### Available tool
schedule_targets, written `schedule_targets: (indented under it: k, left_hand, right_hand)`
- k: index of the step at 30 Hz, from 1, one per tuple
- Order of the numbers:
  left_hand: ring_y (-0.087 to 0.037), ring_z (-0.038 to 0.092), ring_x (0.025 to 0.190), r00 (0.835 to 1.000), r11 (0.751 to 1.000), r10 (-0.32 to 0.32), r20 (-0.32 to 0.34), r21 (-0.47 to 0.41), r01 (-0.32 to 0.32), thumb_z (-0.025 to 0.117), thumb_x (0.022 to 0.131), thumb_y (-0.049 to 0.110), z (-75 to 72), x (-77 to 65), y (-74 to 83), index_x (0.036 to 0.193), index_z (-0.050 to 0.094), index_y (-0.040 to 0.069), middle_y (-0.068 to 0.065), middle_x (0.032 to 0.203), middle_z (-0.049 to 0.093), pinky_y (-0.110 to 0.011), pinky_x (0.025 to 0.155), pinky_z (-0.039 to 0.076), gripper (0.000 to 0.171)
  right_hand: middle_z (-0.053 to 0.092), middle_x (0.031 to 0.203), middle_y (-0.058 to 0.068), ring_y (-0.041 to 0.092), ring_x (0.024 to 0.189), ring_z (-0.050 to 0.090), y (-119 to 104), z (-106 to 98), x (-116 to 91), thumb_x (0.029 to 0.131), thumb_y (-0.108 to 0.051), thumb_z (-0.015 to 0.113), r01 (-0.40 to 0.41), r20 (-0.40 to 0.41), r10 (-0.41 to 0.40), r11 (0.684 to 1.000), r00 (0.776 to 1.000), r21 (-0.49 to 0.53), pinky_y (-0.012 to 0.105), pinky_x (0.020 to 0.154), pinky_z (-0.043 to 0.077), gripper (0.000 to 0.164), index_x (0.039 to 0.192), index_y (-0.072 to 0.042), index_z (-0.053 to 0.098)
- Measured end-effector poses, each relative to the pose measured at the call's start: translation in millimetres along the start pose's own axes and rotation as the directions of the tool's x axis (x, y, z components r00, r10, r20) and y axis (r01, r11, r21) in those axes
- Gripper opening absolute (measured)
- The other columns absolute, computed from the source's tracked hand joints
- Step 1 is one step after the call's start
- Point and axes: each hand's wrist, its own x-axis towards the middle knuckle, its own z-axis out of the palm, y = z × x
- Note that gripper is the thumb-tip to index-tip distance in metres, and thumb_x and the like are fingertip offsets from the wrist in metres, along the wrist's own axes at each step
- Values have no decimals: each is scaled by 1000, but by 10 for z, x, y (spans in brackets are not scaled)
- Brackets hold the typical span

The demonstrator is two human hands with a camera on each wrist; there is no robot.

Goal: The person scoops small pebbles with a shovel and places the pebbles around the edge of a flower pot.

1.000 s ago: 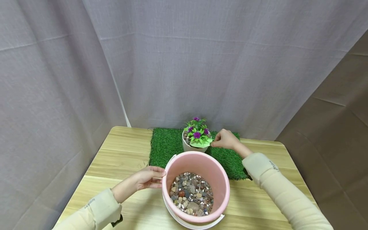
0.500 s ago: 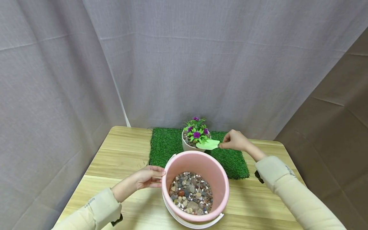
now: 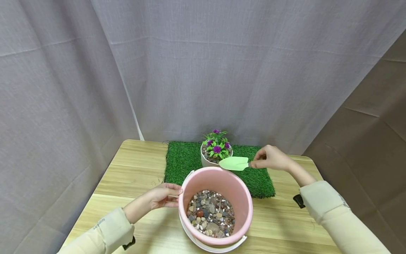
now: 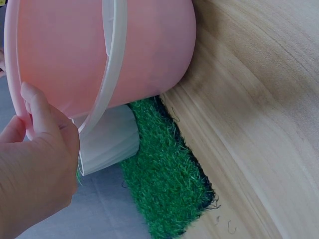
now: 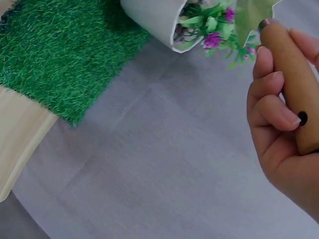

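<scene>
My left hand (image 3: 163, 196) pinches the left rim of a pink bucket (image 3: 250, 211), thumb and fingers on either side of its lip in the left wrist view. Mixed pebbles (image 3: 211, 209) cover the bucket's bottom. In my right hand (image 3: 272, 158) is a small garden trowel with a pale green blade (image 3: 234, 163); its wooden handle (image 5: 288, 69) lies in my curled fingers in the right wrist view. The blade hovers near the bucket's far rim, just right of a white flowerpot (image 3: 206, 162). Purple flowers (image 3: 217, 149) and green leaves rise from stones in that pot.
The pot stands on a green artificial grass mat (image 3: 182, 158) behind the bucket. Under everything is a wooden table (image 3: 139, 165). Grey curtains (image 3: 222, 70) hang behind and to the left; a brown cloth (image 3: 364, 141) is at the right. The bucket's white handle (image 4: 112, 64) hangs down.
My right hand has drawn the trowel rightward and toward me, from over the flowerpot to beside it. More of the stones in the pot show now. My left hand and the bucket stay put.
</scene>
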Motion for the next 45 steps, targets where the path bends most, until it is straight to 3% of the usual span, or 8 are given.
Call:
schedule_targets:
  k: [6, 12, 18, 23, 25, 31, 36, 45]
  left_hand:
    - [-7, 63, 70, 1000, 1000, 4, 2, 2, -4, 56, 90, 5, -7, 8, -1, 119, 51, -10, -1, 79, 64, -26, 77, 63, 33]
    - [-7, 64, 70, 1000, 1000, 7, 3, -5, -7, 56, 90, 5, -15, 17, 3, 116, 54, -8, -1, 79, 64, -26, 77, 63, 29]
    - [-7, 63, 70, 1000, 1000, 7, 2, -6, -7, 56, 90, 5, -12, 19, 7, 114, 55, -7, -1, 79, 64, -26, 77, 63, 27]
    - [-7, 63, 71, 1000, 1000, 9, 2, -4, -9, 56, 90, 5, -8, 11, 11, 114, 55, -6, -1, 80, 64, -26, 78, 62, 26]
    - [-7, 63, 71, 1000, 1000, 11, 0, -4, -11, 56, 90, 5, -9, 10, 10, 114, 55, -6, -1, 80, 64, -26, 78, 63, 26]
    - [-7, 63, 71, 1000, 1000, 11, -2, -3, -11, 56, 90, 5, -13, 10, 7, 115, 55, -7, -2, 82, 64, -26, 78, 62, 27]
    - [-7, 62, 71, 1000, 1000, 7, -17, -5, -7, 56, 90, 5, -18, 11, 2, 116, 53, -7, -1, 81, 62, -25, 77, 63, 29]
    - [-8, 62, 72, 1000, 1000, -6, -15, -22, 6, 56, 91, 6, -8, 8, -32, 115, 55, -5, -1, 81, 62, -24, 77, 62, 27]
  right_hand:
    - [65, 67, -4, -3, 52, 44, -120, 66, -93, 83, -19, 70, 91, 33, -94, 994, 995, 61, 14, 46, 43, 13, 84, -6, 73]
    - [65, 68, -5, -4, 53, 45, -246, 270, -131, 78, -8, 71, 165, 75, -170, 984, 983, 63, 13, 44, 46, 5, 83, -6, 71]
    - [46, 57, -13, -6, 51, 33, -365, 580, -150, 71, 1, 68, 222, 89, -214, 971, 973, -93, 10, 44, 38, 11, 74, -10, 66]
    - [25, 54, -14, -3, 51, 23, -487, 857, -179, 67, 2, 67, 267, 108, -247, 932, 963, -244, 9, 47, 30, 33, 56, -15, 41]
    - [28, 54, -14, -3, 51, 25, -521, 950, -191, 66, 0, 69, 286, 115, -264, 912, 958, -295, 10, 46, 31, 35, 56, -16, 40]
    - [56, 57, -11, -4, 52, 43, -506, 1149, -168, 62, 0, 74, 344, 139, -315, 871, 939, -350, 11, 48, 45, 23, 61, -16, 57]
    - [54, 57, -9, -3, 53, 43, -444, 1306, -64, 62, 1, 73, 366, 134, -341, 865, 931, -342, 10, 50, 45, 23, 63, -15, 56]
    - [51, 62, -11, 0, 59, 45, -403, 1549, 64, 67, -9, 77, 463, 172, -432, 793, 885, -395, 14, 60, 51, 22, 67, -17, 56]
